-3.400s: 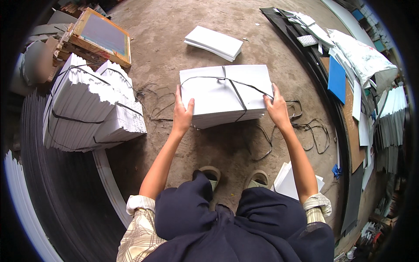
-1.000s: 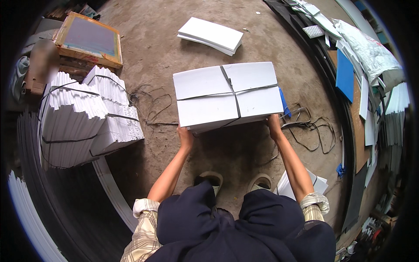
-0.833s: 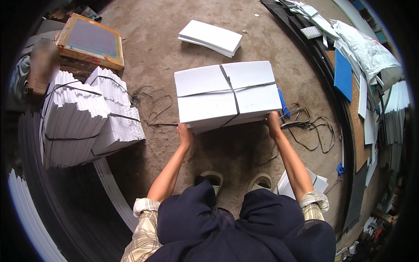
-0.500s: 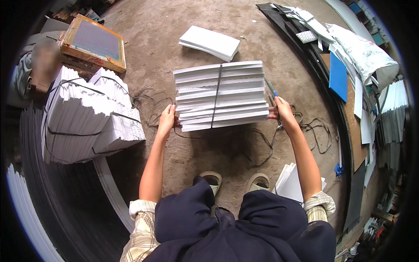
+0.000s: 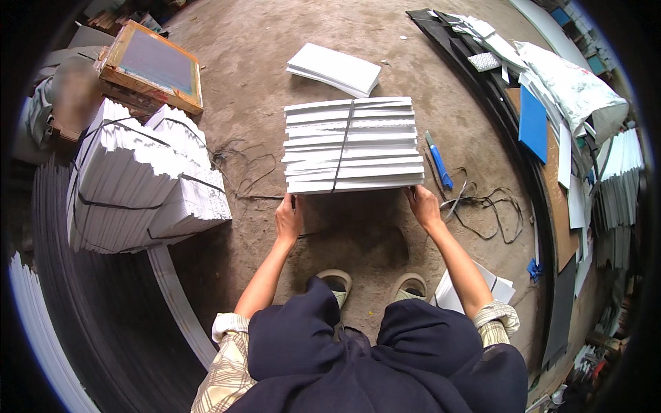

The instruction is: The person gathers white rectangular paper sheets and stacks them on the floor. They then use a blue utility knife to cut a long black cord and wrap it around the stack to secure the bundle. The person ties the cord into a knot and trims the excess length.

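Note:
In front of my feet is a bundle of white sheets (image 5: 382,144), stacked in thick layers, with one black strap (image 5: 344,141) running around its middle. At its near left corner, my left hand (image 5: 288,219) has its fingers curled against the lower edge. My right hand (image 5: 423,206) grips the near right corner in the same way, its fingertips partly hidden by the bundle. Beside the bundle's right side lies a cutter knife with a blue handle (image 5: 441,167), untouched. Loose black strapping (image 5: 492,203) curls over the floor near my right hand.
Behind the bundle lies a small stack of white sheets (image 5: 334,67). Strapped white bundles (image 5: 131,186) stand at left, near a wooden-framed screen (image 5: 155,65) and a person at the far left. White offcuts, a blue board (image 5: 533,124) and a white sack (image 5: 571,79) line the right.
Both hands have moved from the bundle's sides down to its near corners. The bundle's near edge has shifted away from me and sits straighter. The knife's blue handle has come into view.

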`<state>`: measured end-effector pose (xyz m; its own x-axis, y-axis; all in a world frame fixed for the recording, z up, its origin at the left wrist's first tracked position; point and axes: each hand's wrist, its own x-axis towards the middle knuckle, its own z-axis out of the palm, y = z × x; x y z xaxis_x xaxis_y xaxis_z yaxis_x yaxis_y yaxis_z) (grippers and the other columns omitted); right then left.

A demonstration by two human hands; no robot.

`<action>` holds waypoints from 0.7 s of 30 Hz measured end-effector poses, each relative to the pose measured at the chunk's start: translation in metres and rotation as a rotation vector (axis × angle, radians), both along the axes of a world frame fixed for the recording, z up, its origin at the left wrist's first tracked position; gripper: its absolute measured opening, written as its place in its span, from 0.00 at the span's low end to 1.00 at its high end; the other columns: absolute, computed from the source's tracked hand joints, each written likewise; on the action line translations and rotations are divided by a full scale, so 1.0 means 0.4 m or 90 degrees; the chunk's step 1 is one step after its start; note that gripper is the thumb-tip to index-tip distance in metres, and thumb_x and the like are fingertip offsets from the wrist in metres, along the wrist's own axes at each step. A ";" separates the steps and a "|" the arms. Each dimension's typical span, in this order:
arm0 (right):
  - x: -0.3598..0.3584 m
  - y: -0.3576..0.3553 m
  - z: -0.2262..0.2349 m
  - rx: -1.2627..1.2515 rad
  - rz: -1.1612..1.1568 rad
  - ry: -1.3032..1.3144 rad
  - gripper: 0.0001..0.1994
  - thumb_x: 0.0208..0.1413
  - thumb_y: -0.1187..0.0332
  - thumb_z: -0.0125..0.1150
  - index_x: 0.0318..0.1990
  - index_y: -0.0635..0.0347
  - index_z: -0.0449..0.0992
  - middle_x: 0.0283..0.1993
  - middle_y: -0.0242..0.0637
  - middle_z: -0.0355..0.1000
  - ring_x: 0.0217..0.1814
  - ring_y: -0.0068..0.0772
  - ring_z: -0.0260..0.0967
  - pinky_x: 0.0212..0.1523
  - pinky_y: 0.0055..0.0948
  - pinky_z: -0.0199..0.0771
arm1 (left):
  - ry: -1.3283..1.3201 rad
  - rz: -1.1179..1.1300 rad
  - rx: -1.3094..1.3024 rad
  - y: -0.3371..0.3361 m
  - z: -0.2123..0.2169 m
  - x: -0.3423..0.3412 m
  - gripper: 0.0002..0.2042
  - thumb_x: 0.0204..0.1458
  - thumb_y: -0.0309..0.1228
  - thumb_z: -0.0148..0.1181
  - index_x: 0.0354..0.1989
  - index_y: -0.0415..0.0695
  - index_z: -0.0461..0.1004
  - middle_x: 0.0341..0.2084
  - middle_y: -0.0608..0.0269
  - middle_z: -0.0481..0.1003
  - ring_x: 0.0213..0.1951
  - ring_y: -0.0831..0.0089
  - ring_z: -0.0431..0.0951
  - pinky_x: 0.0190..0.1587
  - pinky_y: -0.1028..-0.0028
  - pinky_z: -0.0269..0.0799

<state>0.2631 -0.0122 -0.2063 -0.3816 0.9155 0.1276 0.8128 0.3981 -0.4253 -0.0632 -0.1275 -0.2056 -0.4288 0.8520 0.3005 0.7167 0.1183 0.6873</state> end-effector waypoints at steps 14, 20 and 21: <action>-0.111 0.078 0.398 0.017 -0.148 0.309 0.17 0.56 0.63 0.49 0.20 0.67 0.70 0.13 0.44 0.63 0.13 0.29 0.57 0.18 0.30 0.54 | 0.032 0.010 -0.034 0.228 0.414 -0.039 0.15 0.54 0.34 0.44 0.26 0.35 0.72 0.19 0.41 0.70 0.23 0.48 0.72 0.27 0.59 0.65; -0.114 0.124 0.413 -0.030 -0.148 0.164 0.17 0.55 0.60 0.49 0.23 0.65 0.73 0.21 0.50 0.69 0.24 0.47 0.69 0.26 0.39 0.65 | 0.046 0.016 -0.112 0.230 0.382 -0.030 0.16 0.54 0.35 0.43 0.23 0.36 0.71 0.20 0.42 0.72 0.27 0.47 0.73 0.31 0.58 0.67; -0.113 0.120 0.402 -0.042 -0.148 0.099 0.16 0.54 0.59 0.48 0.25 0.63 0.73 0.27 0.53 0.70 0.31 0.52 0.70 0.32 0.43 0.67 | 0.050 0.012 -0.111 0.225 0.375 -0.019 0.16 0.54 0.35 0.43 0.23 0.36 0.70 0.21 0.43 0.72 0.28 0.47 0.73 0.32 0.57 0.68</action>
